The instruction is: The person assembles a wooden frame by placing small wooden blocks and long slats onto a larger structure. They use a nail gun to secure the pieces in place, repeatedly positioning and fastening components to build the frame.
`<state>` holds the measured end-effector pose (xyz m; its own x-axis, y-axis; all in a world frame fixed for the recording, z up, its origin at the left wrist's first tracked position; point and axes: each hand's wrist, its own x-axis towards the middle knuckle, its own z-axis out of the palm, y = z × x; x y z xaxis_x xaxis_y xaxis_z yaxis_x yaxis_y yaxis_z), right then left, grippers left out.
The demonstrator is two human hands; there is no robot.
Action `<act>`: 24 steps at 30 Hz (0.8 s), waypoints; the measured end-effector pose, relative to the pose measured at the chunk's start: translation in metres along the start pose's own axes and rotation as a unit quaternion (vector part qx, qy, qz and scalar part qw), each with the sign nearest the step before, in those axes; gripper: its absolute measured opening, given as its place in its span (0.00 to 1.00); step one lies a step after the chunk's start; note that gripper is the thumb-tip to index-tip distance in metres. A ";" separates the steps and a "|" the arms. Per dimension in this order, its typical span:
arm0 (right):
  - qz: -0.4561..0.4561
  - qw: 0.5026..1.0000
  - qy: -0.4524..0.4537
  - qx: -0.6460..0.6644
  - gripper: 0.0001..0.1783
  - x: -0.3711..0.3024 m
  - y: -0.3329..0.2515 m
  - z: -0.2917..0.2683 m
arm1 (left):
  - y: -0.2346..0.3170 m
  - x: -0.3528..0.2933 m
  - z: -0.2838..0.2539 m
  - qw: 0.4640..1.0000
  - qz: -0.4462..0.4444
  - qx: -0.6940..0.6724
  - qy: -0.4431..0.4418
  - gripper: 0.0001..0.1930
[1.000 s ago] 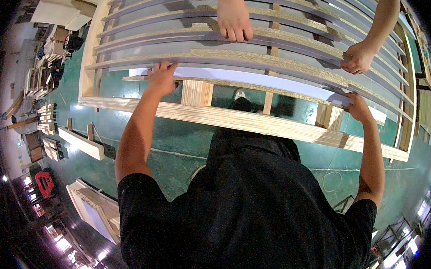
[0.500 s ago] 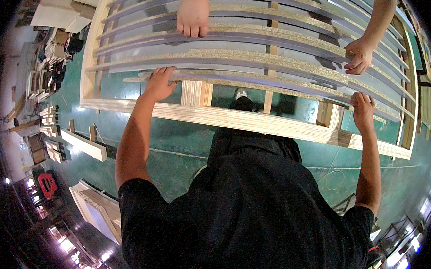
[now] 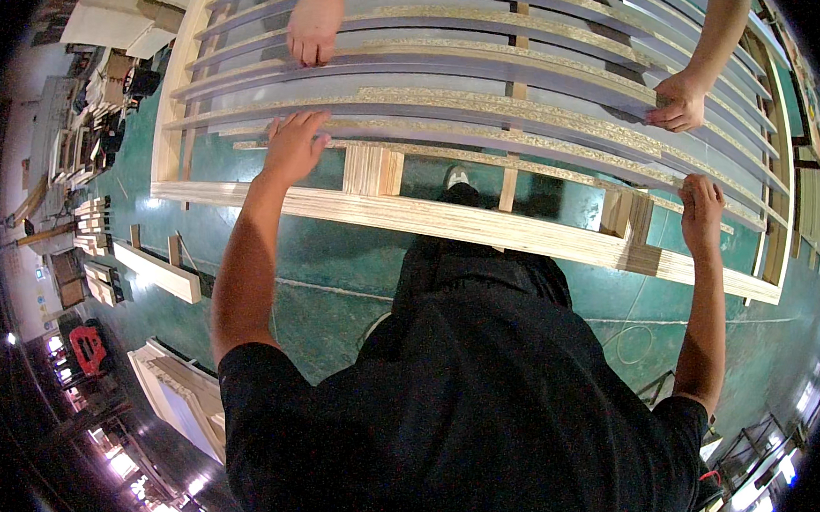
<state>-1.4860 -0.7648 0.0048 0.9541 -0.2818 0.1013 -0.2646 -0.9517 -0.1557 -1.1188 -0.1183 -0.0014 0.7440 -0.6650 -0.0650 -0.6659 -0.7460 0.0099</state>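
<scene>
Loosely, the left hand [image 3: 293,149] reaches palm-down over the left end of the near strip [image 3: 478,132], fingers outstretched, thumb apart, closed around nothing; whether the fingertips press the wood or hover just above, I cannot tell. The right hand [image 3: 701,208], bent at the knuckles, is by that strip's right end, and whether it pinches the edge does not show clearly. For steadying so long a piece, light fingertips near both ends, pressing equally, would probably serve best; uneven pressure could twist or bow it. The strip lies lengthwise inside the wooden frame, between the next strip farther in and the front beam [image 3: 483,221], beyond the left block [image 3: 372,169] and right block [image 3: 628,219]. Checking its spacing at both ends seems wiser than trusting one. Across the slats, a co-worker's hands, one at the left [image 3: 316,29] and one at the right [image 3: 680,103], are near other strips, so gentle movements would spare theirs a jolt.
</scene>
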 end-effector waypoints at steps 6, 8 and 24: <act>-0.001 0.999 -0.032 0.012 0.17 -0.020 0.011 0.035 | 0.002 0.006 0.002 0.996 0.005 -0.014 -0.089 0.18; 0.022 0.998 -0.056 0.029 0.18 -0.025 0.009 0.038 | 0.005 0.005 -0.001 0.994 0.011 -0.031 -0.101 0.16; 0.002 0.992 -0.120 -0.024 0.18 -0.001 -0.033 0.017 | 0.017 0.005 0.020 0.999 0.016 0.010 -0.048 0.14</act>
<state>-1.4755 -0.7309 -0.0070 0.9573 -0.2545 -0.1371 -0.2700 -0.9567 -0.1088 -1.1271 -0.1334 -0.0219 0.7142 -0.6812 -0.1608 -0.6909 -0.7229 -0.0067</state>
